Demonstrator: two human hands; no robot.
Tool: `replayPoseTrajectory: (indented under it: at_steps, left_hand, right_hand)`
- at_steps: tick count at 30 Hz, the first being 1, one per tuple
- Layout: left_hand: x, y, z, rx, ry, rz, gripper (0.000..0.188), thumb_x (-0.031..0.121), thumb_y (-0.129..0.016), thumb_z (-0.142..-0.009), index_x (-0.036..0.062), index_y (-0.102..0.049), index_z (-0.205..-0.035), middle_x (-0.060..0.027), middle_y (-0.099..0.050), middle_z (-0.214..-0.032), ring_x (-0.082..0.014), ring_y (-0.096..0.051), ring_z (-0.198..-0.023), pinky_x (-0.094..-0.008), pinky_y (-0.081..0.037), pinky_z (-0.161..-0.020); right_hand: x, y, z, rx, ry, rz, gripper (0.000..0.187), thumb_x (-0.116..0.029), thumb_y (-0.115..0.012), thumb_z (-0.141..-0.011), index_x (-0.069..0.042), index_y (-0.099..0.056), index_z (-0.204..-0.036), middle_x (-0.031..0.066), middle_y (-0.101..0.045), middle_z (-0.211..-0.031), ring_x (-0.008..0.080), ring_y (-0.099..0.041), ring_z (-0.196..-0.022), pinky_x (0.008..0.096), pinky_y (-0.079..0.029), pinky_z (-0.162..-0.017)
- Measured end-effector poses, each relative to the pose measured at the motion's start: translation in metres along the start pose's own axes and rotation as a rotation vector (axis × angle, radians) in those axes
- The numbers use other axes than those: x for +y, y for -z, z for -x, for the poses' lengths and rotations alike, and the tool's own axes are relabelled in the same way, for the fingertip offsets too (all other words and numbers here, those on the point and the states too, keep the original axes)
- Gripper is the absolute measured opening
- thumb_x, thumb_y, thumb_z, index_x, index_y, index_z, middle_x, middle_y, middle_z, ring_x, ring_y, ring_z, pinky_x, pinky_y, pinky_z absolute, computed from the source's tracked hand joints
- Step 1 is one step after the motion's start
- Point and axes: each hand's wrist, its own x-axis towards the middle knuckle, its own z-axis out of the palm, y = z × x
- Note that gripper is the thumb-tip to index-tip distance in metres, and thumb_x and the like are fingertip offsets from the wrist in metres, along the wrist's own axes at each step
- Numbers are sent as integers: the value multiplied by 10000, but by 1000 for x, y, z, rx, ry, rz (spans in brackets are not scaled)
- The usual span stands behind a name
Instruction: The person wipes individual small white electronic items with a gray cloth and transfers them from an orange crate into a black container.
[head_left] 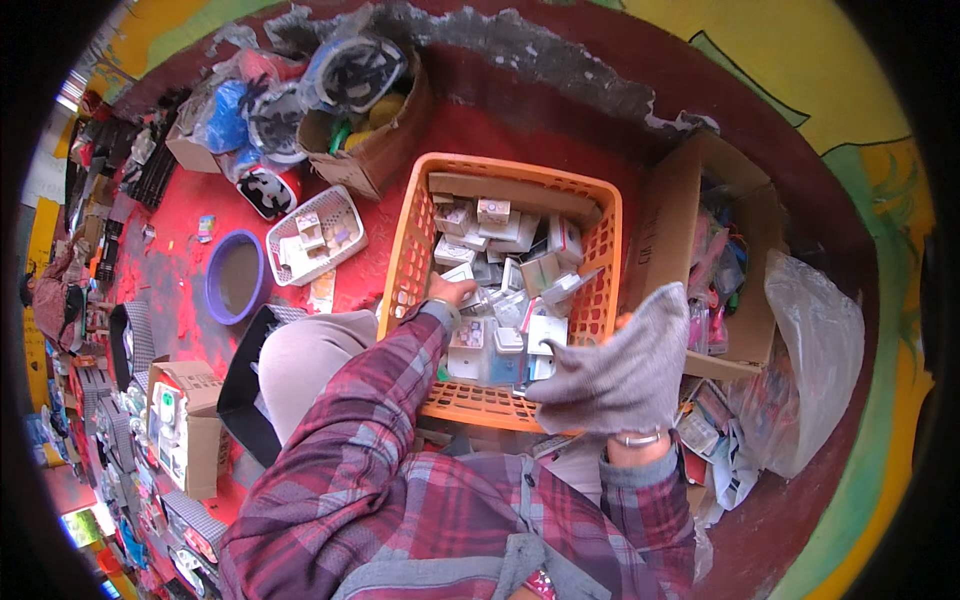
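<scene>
An orange plastic basket point(478, 408) stands before me, filled with small white boxes point(520, 232) and clear plastic packs. My left hand point(453, 291) reaches over its left side into the pile, next to a small white box point(458, 273). Its fingers look curled, but what they hold, if anything, is hidden. A grey cloth point(625, 365) hangs over my right hand point(626, 321) at the basket's right front, gripped in it. The cloth covers most of that hand and part of the basket's rim.
On the right stands an open cardboard box point(660, 230) of plastic-wrapped goods, beside a clear plastic bag point(815, 355). To the left are a white basket point(300, 268), a purple basin point(216, 298) and a black box point(240, 400). Wrapped helmets point(355, 72) lie on a carton at the back.
</scene>
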Motion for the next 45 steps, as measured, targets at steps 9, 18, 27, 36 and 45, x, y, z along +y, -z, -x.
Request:
replayPoseTrajectory:
  at_steps: [9,18,27,36,45]
  left_hand:
    - [172,101,193,-1145,-298,1351,740,455,-601,-738,33,-381,-1304,-229,-426,-1298,-347,-442,-1190,-539,-372,-954]
    - [185,125,242,-1403,-79,1132,753,641,-309,-859,71,-327,-1352,-228,-392,-1316,-396,-414,-1205,-544,-408,-910]
    - [169,120,232,-1449,204,1030,588,523,-337,-909,128,-351,-1345,-222,-430,-1289,-483,-479,-1090,-607,-453,-806]
    - [158,118,223,-1413,263,874,593,493,-413,-894,68,-386,-1307,-227,-514,-1195,-454,-538,-1020,-585,-488,-744]
    - [160,110,227,-1335,184,839,542,471,-468,-877,102,-423,-1272,-193,-543,-1151,-395,-571,-976,-548,-492,-732]
  right_hand:
    - [-31,-33,23,-217,942,1830,396,-196,-676,-705,-71,-542,-1056,79,-568,-994,228,-532,-970,304,-407,-885]
    - [19,-14,-26,-318,940,902,524,-153,-642,-780,-59,-428,-1250,105,-508,-1179,222,-497,-1078,290,-408,-930]
    - [44,-27,-20,-856,1274,1212,681,-187,-655,-708,-52,-383,-1319,197,-474,-1249,363,-474,-1147,391,-351,-998]
    - [38,-40,-14,-851,1186,1491,658,-263,-732,-550,-30,-521,-1127,201,-536,-1141,390,-530,-1004,387,-436,-843]
    - [51,-31,-22,-702,1276,1539,646,-222,-695,-579,-39,-487,-1163,178,-558,-1087,360,-553,-990,412,-450,-839]
